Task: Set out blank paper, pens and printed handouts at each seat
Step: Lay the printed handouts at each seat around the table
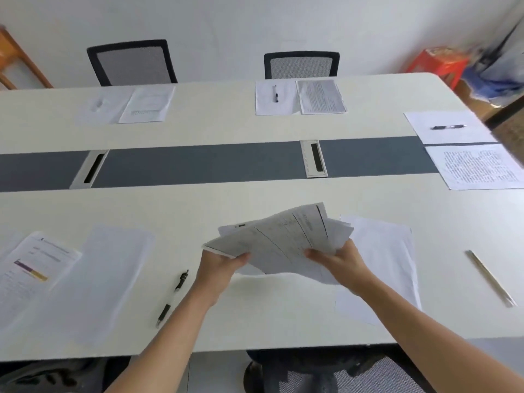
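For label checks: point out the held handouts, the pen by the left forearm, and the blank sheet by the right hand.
handouts (283, 239): head view, top sheet's middle.
pen (172, 297): head view, mid-barrel.
blank sheet (388, 251): head view, bare upper area.

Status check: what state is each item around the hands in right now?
handout stack: fanned, off the table, held by both hands
left hand: grips stack's left edge
right hand: grips stack's right side
blank sheet: flat on table, partly under the stack
near pen: lying on bare table, left of the hands
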Demonstrator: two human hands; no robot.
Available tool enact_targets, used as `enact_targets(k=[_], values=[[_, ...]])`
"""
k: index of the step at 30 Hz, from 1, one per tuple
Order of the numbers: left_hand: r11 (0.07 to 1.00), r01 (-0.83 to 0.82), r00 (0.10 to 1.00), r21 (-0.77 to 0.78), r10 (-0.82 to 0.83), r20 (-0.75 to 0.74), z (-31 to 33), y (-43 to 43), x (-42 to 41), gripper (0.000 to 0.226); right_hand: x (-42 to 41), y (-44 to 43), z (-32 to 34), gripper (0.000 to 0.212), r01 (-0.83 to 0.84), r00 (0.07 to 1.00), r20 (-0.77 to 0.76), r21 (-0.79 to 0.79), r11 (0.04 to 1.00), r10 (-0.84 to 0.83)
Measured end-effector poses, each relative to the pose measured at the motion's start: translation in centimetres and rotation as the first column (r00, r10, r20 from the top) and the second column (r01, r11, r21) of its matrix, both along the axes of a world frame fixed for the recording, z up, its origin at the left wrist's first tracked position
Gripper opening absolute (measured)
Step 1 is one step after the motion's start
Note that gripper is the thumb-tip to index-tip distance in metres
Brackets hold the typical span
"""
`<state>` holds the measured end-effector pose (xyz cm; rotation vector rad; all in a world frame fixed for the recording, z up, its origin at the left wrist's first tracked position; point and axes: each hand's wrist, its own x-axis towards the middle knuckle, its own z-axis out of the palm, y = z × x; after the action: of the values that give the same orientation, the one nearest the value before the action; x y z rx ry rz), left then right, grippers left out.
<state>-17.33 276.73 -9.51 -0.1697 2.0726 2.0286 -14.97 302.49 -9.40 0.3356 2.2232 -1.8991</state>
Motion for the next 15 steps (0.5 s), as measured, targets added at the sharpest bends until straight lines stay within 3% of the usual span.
enact_targets(k=[5, 10, 15], values=[[0.994, 0.028, 0.989, -0.104, -0.013, 0.145, -1.8, 1.2, 1.8, 0.020, 0.6, -0.1, -2.1, 0.027, -0.004, 0.999, 0.048, -0.024, 1.000, 0.005], [0.996, -0.042, 0.995, -0.081, 0.049, 0.084, -1.0, 3.0, 1.7, 0.027, 0.3, -1.1, -2.0, 0.018, 0.111, 0.993, 0.059, -0.067, 0.992, -0.107], [0.993, -0.103, 0.984, -0.064, 0.111, 0.138, -1.5, 3.1, 2.3, 0.022, 1.4, -1.2, -2.4, 0.022, 0.137, 0.988, 0.090, -0.143, 0.980, -0.125]])
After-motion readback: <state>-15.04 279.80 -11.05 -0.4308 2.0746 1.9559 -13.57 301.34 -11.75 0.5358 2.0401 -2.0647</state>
